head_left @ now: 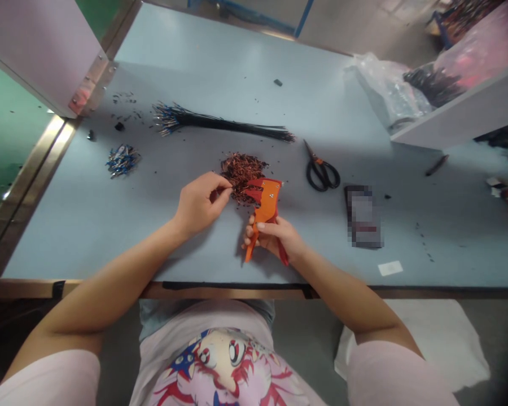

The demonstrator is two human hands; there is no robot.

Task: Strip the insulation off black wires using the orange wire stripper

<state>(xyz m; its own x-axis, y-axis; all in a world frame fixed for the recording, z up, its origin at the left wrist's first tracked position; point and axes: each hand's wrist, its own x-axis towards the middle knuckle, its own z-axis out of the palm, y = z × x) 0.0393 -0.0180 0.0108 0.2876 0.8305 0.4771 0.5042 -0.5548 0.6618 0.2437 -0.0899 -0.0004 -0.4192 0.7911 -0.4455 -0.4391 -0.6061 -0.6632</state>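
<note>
My right hand (277, 237) is wrapped round the handles of an orange and red wire stripper (268, 203). The tool's jaws point left, over a heap of short copper-coloured wire pieces (243, 163). Just left of the jaws, thumb and forefinger of my left hand (204, 202) pinch together at the heap's edge. A small dark piece seems to show at those fingertips, too small to name. Beyond the heap lies a long bundle of black wires (228, 124) with blue and metal ends at its left.
A pile of blue and silver terminals (123, 160) lies to the left. Black-handled scissors (319, 169), a phone (363, 217) and a white label (390, 268) lie to the right. Clear plastic bags (393, 90) stand behind a grey panel at the back right. Dark scraps dot the table (186, 51).
</note>
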